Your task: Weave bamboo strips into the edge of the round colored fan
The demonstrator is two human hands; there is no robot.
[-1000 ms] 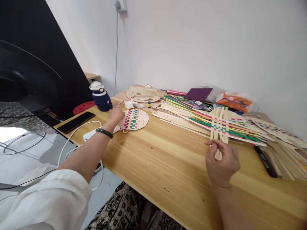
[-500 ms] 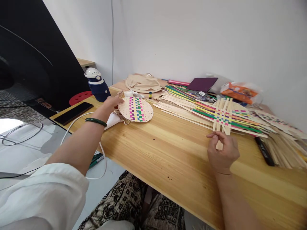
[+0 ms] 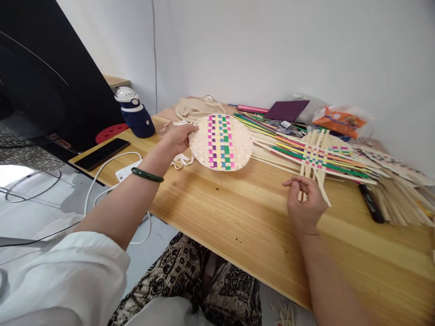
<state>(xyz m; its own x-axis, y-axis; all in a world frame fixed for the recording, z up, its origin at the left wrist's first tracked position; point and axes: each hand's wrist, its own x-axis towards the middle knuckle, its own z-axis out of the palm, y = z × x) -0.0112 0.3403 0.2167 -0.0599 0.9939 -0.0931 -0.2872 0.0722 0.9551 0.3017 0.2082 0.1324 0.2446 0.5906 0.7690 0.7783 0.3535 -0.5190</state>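
Observation:
My left hand (image 3: 183, 138) pinches the left edge of a round woven disc (image 3: 238, 140), raised off the table and facing me. The disc is pale, with a band of pink, purple, yellow, blue and green squares. My right hand (image 3: 307, 199) is closed, thumb against fingers, at the lower ends of a small square weave of pale strips (image 3: 315, 158). The loose ends of that weave run behind the fingers, and one pale strip sticks out past the hand. Exactly where the fingertips grip is partly hidden.
Colored and pale strips (image 3: 272, 136) lie along the back, near a purple sheet (image 3: 287, 110) and an orange packet (image 3: 340, 121). A black marker (image 3: 371, 203) lies at right. A blue bottle (image 3: 137, 115), phone (image 3: 102, 153) and white cable (image 3: 90, 192) are at left.
My left hand has lifted the disc and brought it right and closer to me. My right hand has shifted slightly left, and a strip end now shows to its right.

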